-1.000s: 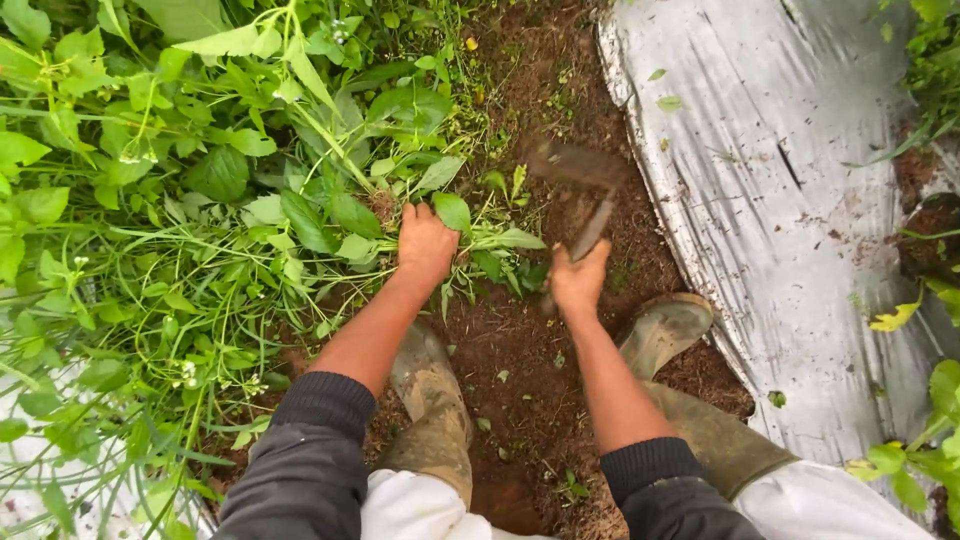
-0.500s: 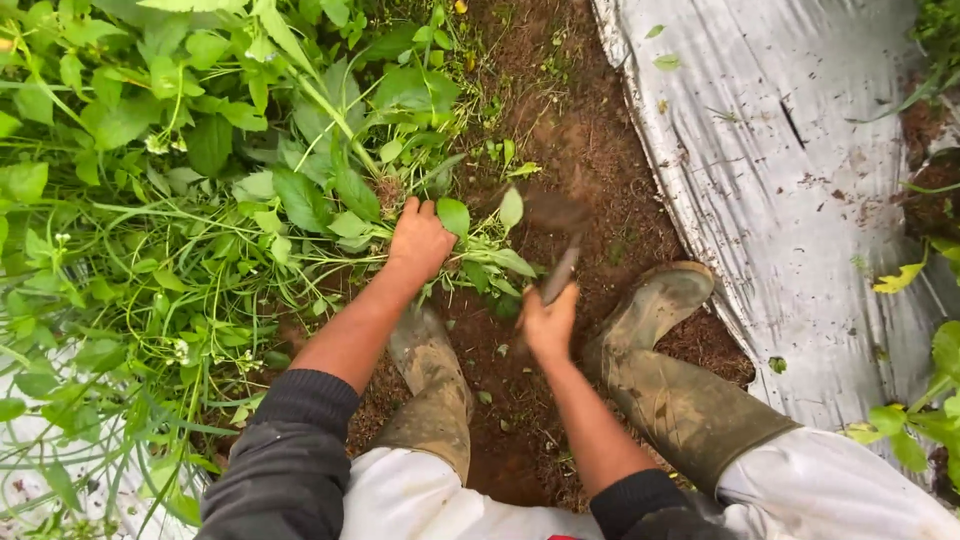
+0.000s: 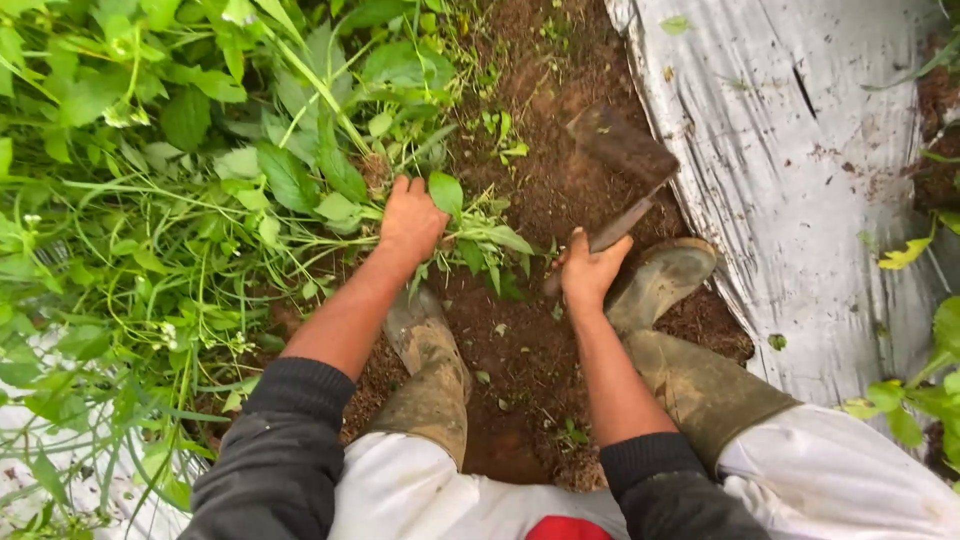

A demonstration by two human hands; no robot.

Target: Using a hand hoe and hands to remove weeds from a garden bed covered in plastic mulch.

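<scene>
My left hand is closed around a bunch of green weeds at the edge of the bare soil. My right hand grips the short handle of a small hoe, whose muddy flat blade is raised a little above the dirt, up and to the right of the hand. Both forearms come out of dark sleeves. My two muddy rubber boots stand on the soil between and below the hands.
Thick leafy weeds cover the left side. A strip of brown soil runs up the middle. Silver plastic mulch sheet covers the right, with a few green plants at its far edge.
The view has shifted slightly. My right hand has lifted the hoe blade up and to the right. My left hand stays closed on the weeds.
</scene>
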